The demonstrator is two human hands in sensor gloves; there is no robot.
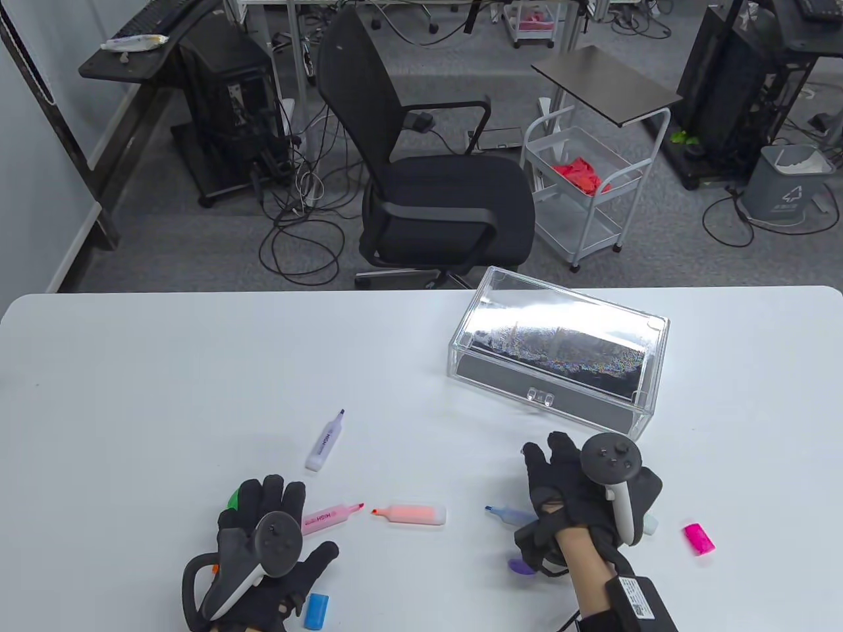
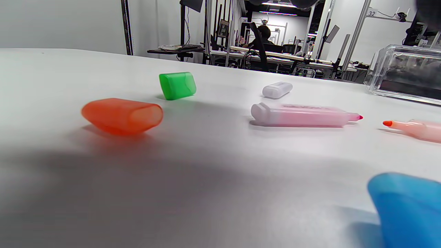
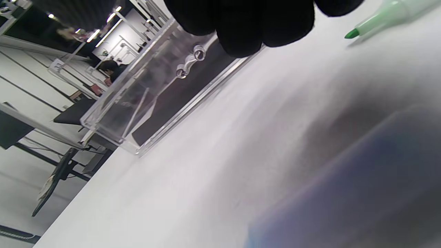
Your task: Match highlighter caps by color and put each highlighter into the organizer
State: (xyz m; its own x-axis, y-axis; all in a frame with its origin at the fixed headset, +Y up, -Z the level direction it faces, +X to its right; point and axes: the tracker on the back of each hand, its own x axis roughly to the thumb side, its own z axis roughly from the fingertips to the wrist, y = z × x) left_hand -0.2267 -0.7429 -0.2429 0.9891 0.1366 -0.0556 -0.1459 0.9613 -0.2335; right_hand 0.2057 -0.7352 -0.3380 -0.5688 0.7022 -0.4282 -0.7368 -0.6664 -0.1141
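On my table view both hands sit near the front edge of the white desk. My left hand lies flat with fingers spread and holds nothing; it covers part of the green cap and orange cap, which only the left wrist view shows whole. The blue cap lies just beside that hand's thumb side, near the front edge. The pink highlighter pokes out from under the fingers, tip toward the orange highlighter; their tips are close but apart. The purple highlighter lies further in, with open desk all round it.

My right hand has its fingers extended and relaxed, gripping nothing I can see. It hides most of the blue highlighter; a purple cap peeks out below it. The green highlighter shows clearly only in the right wrist view. The pink cap lies alone to the right.

The clear organizer stands beyond the right hand, near the far edge, with bare desk between. Glare hides its inside.
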